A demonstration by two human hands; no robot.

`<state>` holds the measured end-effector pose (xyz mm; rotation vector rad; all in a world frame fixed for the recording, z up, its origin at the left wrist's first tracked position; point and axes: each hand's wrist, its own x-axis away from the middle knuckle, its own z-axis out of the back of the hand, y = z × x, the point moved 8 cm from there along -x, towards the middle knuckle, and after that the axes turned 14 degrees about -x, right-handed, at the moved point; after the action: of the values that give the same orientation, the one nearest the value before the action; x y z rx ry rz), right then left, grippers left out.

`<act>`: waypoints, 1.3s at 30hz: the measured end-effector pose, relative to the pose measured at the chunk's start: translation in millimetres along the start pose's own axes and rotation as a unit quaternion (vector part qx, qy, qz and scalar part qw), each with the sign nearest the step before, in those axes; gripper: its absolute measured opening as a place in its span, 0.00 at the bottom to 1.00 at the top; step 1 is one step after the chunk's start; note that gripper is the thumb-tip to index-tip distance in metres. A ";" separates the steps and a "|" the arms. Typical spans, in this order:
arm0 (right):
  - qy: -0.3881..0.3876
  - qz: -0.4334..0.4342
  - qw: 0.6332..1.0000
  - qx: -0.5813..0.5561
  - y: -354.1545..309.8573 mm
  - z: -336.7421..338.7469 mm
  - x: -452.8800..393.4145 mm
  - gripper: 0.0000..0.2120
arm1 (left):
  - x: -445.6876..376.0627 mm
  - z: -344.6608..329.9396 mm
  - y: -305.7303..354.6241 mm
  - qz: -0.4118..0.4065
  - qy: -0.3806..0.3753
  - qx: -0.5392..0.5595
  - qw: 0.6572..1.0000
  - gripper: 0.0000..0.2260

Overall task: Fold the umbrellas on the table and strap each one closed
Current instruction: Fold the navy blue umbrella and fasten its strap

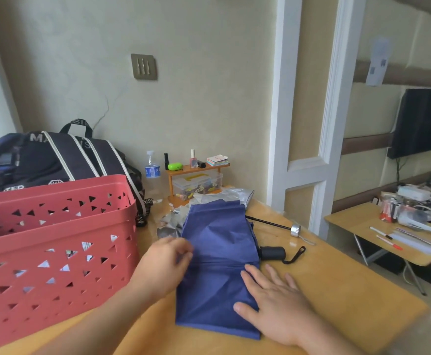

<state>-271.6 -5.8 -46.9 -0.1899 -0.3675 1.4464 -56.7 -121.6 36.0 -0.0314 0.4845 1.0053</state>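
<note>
- The right hand (276, 301) lies flat with the fingers spread; it presses the near right edge of the blue fabric canopy of the collapsed umbrella (217, 265) on the yellow wooden table (337, 290), and holds nothing.
- The left hand (167, 262) is at the left edge of the same canopy, with the fingers curled toward the cloth. It seems to pinch a fold there, but the fingertips are blurred and I cannot tell it for sure.
- The blue umbrella lies between the two hands. Its long axis runs left to right: the black cylindrical handle with a wrist loop (273, 253) comes out at the right side, just beyond the right hand.
- So the right hand is the nearer one to the handle, and the left hand to the loose side of the cloth.
- I judge that the next move is to gather the cloth toward this axis and roll it around the shaft; no strap is visible.
- I count two umbrellas: the blue one, and behind it a crumpled silver-grey one (199, 206) with a thin black shaft and a silver cap (295, 229), not folded yet.
- There is one red plastic basket with triangular holes (55, 239) at the left, well apart from the handle.
</note>
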 end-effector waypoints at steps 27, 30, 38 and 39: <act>0.244 0.083 0.960 -0.106 -4.5 32.4 19.8 0.26 | 63.7 0.0 -3.0 0.101 0.156 0.325 0.927 0.14; 0.400 0.124 0.901 -0.114 -6.2 51.9 44.1 0.22 | 69.8 7.2 7.0 0.051 0.191 0.256 0.946 0.13; 0.386 0.174 0.882 -0.209 -32.4 55.5 55.1 0.41 | 81.3 21.3 -0.9 0.020 0.230 0.224 0.947 0.13; 0.389 0.190 0.879 -0.200 -38.6 59.9 55.3 0.38 | 81.3 22.9 -2.2 0.012 0.226 0.220 0.949 0.13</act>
<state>-252.6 38.5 29.3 -1.1972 0.0527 1.5281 -10.6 -52.0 23.2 0.1478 1.1253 0.8933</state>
